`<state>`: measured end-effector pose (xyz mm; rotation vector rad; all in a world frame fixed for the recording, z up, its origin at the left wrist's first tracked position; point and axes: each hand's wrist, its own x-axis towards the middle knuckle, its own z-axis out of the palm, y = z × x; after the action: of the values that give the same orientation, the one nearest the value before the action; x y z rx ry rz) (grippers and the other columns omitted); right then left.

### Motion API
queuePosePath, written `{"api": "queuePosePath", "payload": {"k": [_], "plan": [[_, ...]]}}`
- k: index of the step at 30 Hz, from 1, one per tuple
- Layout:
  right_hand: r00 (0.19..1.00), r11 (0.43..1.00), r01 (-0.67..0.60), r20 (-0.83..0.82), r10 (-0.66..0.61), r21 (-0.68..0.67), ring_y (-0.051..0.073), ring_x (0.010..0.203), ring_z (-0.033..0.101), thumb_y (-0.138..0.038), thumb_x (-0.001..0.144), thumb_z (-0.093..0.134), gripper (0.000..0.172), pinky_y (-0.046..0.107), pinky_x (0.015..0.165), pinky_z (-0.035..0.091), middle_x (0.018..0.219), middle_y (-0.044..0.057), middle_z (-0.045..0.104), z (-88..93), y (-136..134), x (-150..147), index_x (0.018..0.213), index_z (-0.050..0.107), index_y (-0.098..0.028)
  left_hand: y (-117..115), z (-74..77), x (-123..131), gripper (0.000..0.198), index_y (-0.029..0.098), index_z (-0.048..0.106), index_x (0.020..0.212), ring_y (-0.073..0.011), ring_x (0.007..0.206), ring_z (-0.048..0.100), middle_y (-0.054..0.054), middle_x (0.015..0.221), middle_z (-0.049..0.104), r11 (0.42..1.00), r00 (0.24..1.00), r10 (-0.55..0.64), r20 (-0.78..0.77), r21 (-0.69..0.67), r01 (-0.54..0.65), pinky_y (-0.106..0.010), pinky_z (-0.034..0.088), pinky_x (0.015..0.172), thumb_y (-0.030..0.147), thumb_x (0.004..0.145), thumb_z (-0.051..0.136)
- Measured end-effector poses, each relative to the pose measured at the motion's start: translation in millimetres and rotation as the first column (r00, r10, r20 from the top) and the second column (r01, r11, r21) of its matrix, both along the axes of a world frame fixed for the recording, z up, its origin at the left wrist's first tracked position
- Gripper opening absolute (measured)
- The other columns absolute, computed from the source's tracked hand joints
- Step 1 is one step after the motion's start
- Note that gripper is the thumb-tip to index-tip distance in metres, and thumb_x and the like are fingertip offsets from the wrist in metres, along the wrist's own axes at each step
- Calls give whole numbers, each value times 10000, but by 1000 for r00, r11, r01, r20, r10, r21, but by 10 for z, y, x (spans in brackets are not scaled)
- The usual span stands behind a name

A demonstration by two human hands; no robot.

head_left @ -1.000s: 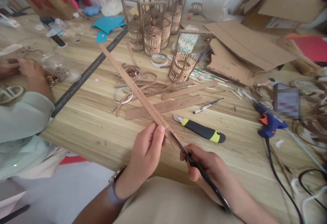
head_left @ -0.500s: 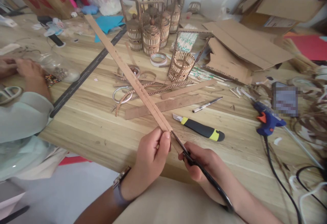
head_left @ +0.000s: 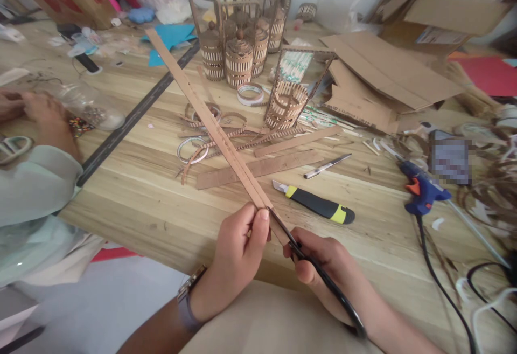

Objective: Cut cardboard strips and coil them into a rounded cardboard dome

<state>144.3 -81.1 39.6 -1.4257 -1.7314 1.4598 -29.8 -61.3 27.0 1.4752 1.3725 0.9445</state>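
Observation:
A long brown cardboard strip (head_left: pixel 218 133) slants from the upper left down toward me, with a lengthwise line along it. Near its lower end my left hand (head_left: pixel 242 241) pinches it between thumb and fingers. My right hand (head_left: pixel 323 268) is wrapped round black-handled scissors (head_left: pixel 335 286), whose blades lie along the strip's end just beside my left thumb. Part of the handles is hidden by my fingers. Beyond my hands, a black and yellow utility knife (head_left: pixel 319 203) lies on the table with its blade out, near a pen (head_left: pixel 328 166).
Two flat cardboard strips (head_left: pixel 283 164), tape rolls (head_left: pixel 250 94) and notched strips lie mid-table. Several small lantern-like baskets (head_left: pixel 239 63) stand behind, one unlidded basket (head_left: pixel 286 106) nearer. A blue glue gun (head_left: pixel 424 187) with its cord lies right. Another person's hands (head_left: pixel 44 111) are at left.
The far end of the cardboard strip has swung slightly to the right. My hands and the scissors have hardly moved.

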Motion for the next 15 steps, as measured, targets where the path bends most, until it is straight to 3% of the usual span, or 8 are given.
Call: {"api": "queuePosePath", "payload": {"k": [6,15], "plan": [[1000,1000,-1,-7,1,-8,109,543,329,-910,748,363,735,232,475,280,582,-40,405,-33,-1,12,755,529,-194,0,-1,-2,384,221,451,668,-122,530,503,36,566,518,1000,1000,8,28,-7,-8,-219,392,526,378,1016,412],[998,999,-41,-42,41,2,97,560,293,-913,749,352,736,240,488,263,628,-48,392,-5,38,-1,772,492,-191,-24,9,27,361,210,479,693,-108,561,524,38,609,559,996,988,-85,130,5,85,-208,376,530,331,1026,411]]}}
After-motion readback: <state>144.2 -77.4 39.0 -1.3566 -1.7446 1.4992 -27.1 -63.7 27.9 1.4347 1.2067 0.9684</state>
